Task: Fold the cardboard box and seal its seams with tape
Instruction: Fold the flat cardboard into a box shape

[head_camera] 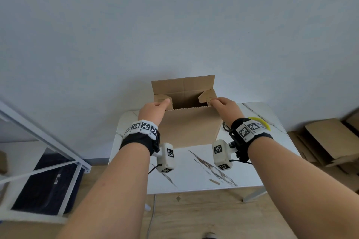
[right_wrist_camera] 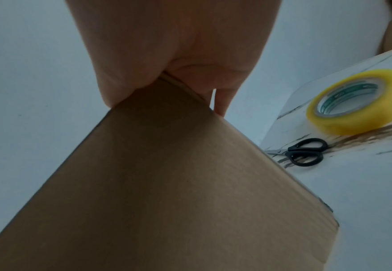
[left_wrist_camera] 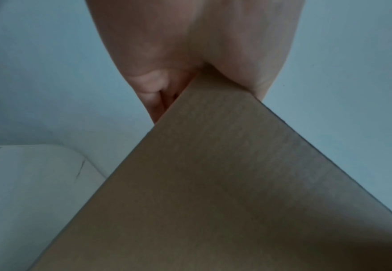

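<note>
A brown cardboard box (head_camera: 189,126) stands upright on the white marble table (head_camera: 194,167), open at the top, its rear flap raised and both side flaps tilted inward. My left hand (head_camera: 155,109) grips the box's top left corner (left_wrist_camera: 213,146), thumb and fingers pinching the cardboard. My right hand (head_camera: 225,107) pinches the top right corner (right_wrist_camera: 167,165) the same way. A yellow tape roll (right_wrist_camera: 355,101) lies on the table to the right of the box, partly hidden behind my right wrist in the head view (head_camera: 264,122).
Black-handled scissors (right_wrist_camera: 304,152) lie beside the tape, close to the box's right side. Flat cardboard sheets (head_camera: 330,139) are stacked on the floor at the right. A white metal frame (head_camera: 48,161) stands left of the table. The wall is just behind the box.
</note>
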`<state>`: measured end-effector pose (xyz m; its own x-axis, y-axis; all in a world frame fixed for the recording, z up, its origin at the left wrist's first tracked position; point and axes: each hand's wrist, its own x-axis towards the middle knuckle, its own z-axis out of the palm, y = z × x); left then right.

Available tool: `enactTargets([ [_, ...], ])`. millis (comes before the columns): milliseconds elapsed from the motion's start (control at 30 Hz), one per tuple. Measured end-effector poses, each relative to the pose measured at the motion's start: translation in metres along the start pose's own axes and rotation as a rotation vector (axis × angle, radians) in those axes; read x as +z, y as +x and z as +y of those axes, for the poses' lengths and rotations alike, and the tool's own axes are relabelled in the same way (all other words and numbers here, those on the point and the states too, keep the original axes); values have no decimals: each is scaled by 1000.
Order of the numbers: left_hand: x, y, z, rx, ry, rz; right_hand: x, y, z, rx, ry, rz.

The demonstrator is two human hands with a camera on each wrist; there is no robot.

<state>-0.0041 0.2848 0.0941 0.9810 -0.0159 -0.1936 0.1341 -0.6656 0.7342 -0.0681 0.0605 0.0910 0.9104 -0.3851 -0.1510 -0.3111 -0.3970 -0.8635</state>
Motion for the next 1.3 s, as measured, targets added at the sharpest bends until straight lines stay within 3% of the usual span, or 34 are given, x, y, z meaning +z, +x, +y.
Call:
enactTargets([
  [167,-6,7,-2,-36,-57,-22,-4,-2,2,-3,88,-23],
  [267,-9,7,-5,-52,-140,-38,-8,-3,5,62,280,-124],
  [367,-8,6,-5,-28,-80,-39,-8,-3,3,111,404,-178],
  [533,-6,7,0,6,36,0,-5,-1,4,71,261,-64],
  [933,1,8,-7,1,-71,83,8,21,-7,10,-281,98],
  [1067,12,9,-9,44,2,177,19,21,5,124,-271,109],
  [1167,25,5,-7,89,224,269,23,20,11,155,-196,68],
  [1300,36,8,-13,84,155,138,23,19,12,170,-244,41],
])
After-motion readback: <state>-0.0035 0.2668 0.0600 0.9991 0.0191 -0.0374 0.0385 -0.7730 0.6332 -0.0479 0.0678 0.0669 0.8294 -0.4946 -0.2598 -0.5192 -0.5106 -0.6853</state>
